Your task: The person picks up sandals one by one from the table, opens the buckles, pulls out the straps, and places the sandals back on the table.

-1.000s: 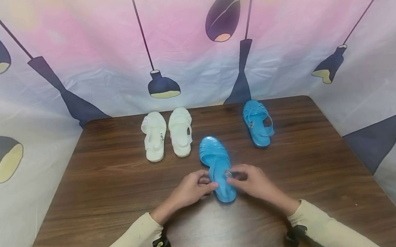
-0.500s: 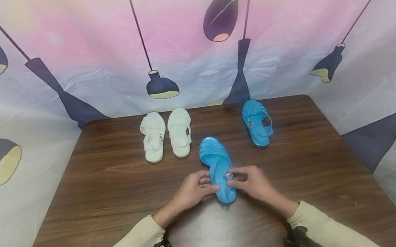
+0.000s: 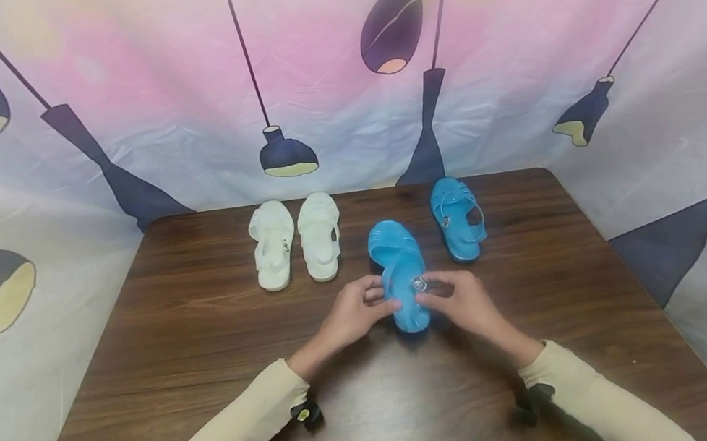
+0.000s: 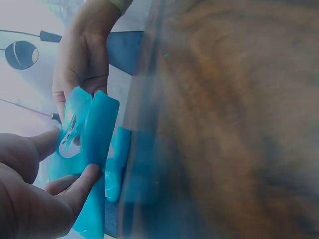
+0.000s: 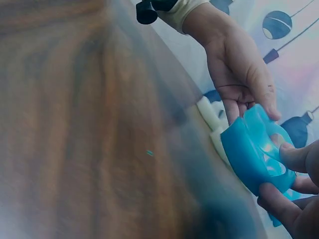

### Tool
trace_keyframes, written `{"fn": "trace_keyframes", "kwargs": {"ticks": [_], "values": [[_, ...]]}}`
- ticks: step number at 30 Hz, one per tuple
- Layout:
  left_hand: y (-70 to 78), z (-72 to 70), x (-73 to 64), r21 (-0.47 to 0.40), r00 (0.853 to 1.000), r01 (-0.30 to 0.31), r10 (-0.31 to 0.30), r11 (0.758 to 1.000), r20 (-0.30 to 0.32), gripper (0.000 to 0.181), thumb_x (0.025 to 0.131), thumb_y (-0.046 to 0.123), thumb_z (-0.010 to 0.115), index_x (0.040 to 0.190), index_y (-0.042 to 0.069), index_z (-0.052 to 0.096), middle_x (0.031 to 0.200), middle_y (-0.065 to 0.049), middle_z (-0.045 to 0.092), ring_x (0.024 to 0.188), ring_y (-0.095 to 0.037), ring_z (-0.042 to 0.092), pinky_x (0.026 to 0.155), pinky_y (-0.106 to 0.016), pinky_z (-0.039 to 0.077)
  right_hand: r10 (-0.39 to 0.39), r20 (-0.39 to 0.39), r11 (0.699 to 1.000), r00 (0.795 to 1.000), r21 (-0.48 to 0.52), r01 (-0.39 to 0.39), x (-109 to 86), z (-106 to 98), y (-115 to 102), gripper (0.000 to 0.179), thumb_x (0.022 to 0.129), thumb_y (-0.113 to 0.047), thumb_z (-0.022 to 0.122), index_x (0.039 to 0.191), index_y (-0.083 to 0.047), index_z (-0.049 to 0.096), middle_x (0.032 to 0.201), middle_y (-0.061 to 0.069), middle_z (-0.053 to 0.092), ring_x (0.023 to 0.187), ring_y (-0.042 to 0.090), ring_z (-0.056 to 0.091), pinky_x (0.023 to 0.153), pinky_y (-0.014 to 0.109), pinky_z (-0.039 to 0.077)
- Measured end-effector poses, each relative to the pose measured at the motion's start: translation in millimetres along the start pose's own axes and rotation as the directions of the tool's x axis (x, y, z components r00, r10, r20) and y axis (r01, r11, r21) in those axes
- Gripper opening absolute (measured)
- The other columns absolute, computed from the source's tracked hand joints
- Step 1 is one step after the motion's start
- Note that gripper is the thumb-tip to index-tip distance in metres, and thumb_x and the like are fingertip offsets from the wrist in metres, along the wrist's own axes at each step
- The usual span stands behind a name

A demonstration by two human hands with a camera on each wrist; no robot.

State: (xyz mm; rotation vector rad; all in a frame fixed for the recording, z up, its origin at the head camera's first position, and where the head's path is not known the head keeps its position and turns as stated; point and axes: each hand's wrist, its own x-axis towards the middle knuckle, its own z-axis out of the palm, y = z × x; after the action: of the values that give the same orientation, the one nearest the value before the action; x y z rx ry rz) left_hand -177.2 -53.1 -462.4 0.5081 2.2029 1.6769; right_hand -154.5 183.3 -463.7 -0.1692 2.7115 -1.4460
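A blue jelly sandal [image 3: 404, 273], toe pointing away, is held above the table between my two hands. My left hand [image 3: 357, 311] grips its left side, thumb over the edge of the footbed and fingers around the outside. On the opposite side my right hand [image 3: 467, 300] pinches the sandal beside its silver buckle [image 3: 419, 284]. In the left wrist view, the sole of the sandal [image 4: 99, 132] is lifted off the wood. The right wrist view shows the same sandal [image 5: 256, 149] with fingers at both sides. Another blue sandal [image 3: 459, 219] stands at the back right.
Two white sandals, a left one [image 3: 274, 245] and a right one [image 3: 320, 237], stand side by side at the back of the brown wooden table [image 3: 210, 339]. Behind the table's far edge hangs a cloth backdrop [image 3: 335, 55] printed with lamps.
Both hands have lifted the blue sandal and carried it away from me and slightly right, closer to the other blue sandal. The head view has shifted slightly.
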Motion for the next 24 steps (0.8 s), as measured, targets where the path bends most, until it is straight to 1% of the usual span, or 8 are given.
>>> {"fn": "trace_keyframes", "kwargs": {"ticks": [5, 12, 17, 21, 24], "values": [[5.4, 0.0, 20.5, 0.020, 1.000, -0.011, 0.012, 1.000, -0.022, 0.048, 0.095, 0.020, 0.075, 0.135, -0.001, 0.059, 0.125, -0.017, 0.071, 0.115, -0.024, 0.069, 0.092, -0.033, 0.058, -0.016, -0.021, 0.999, 1.000, -0.037, 0.016, 15.0, -12.3, -2.6, 0.050, 0.091, -0.036, 0.079, 0.130, -0.007, 0.069, 0.127, 0.012, 0.071, 0.112, 0.028, 0.069, 0.090, 0.045, 0.059], [8.2, -2.5, 50.4, 0.044, 0.998, -0.022, 0.024, 0.999, -0.054, 0.048, 0.096, 0.023, 0.074, 0.136, 0.001, 0.059, 0.123, -0.013, 0.072, 0.113, -0.020, 0.070, 0.094, -0.035, 0.057, -0.052, -0.034, 0.995, 0.998, -0.086, 0.049, 41.2, -28.4, -4.1, 0.050, 0.093, -0.031, 0.077, 0.131, -0.002, 0.066, 0.131, 0.018, 0.067, 0.115, 0.032, 0.067, 0.089, 0.047, 0.059], [8.8, -5.2, 69.4, 0.047, 0.997, -0.021, 0.024, 0.999, -0.075, 0.047, 0.096, 0.024, 0.074, 0.135, 0.001, 0.059, 0.122, -0.014, 0.072, 0.113, -0.021, 0.070, 0.096, -0.037, 0.056, -0.060, -0.024, 0.990, 0.998, -0.127, 0.056, 61.2, -36.6, -6.4, 0.049, 0.094, -0.029, 0.076, 0.130, 0.002, 0.066, 0.126, 0.020, 0.069, 0.106, 0.033, 0.069, 0.084, 0.046, 0.060], [9.4, -7.2, 83.1, 0.052, 0.995, -0.018, 0.023, 0.998, -0.095, 0.047, 0.096, 0.023, 0.074, 0.135, 0.001, 0.059, 0.123, -0.015, 0.072, 0.114, -0.023, 0.069, 0.096, -0.038, 0.056, -0.061, -0.009, 0.988, 0.998, -0.143, 0.059, 77.9, -41.5, -8.3, 0.049, 0.095, -0.027, 0.075, 0.130, 0.005, 0.065, 0.124, 0.023, 0.069, 0.109, 0.035, 0.068, 0.086, 0.048, 0.059], [8.5, -8.8, 94.3, 0.049, 0.994, -0.020, 0.025, 0.999, -0.102, 0.048, 0.097, 0.022, 0.073, 0.136, -0.001, 0.058, 0.123, -0.017, 0.072, 0.115, -0.024, 0.069, 0.097, -0.039, 0.056, -0.035, -0.001, 0.986, 0.999, -0.162, 0.034, 89.0, -45.1, -10.0, 0.050, 0.095, -0.028, 0.075, 0.131, 0.006, 0.064, 0.126, 0.024, 0.068, 0.112, 0.037, 0.067, 0.089, 0.050, 0.057]]}}
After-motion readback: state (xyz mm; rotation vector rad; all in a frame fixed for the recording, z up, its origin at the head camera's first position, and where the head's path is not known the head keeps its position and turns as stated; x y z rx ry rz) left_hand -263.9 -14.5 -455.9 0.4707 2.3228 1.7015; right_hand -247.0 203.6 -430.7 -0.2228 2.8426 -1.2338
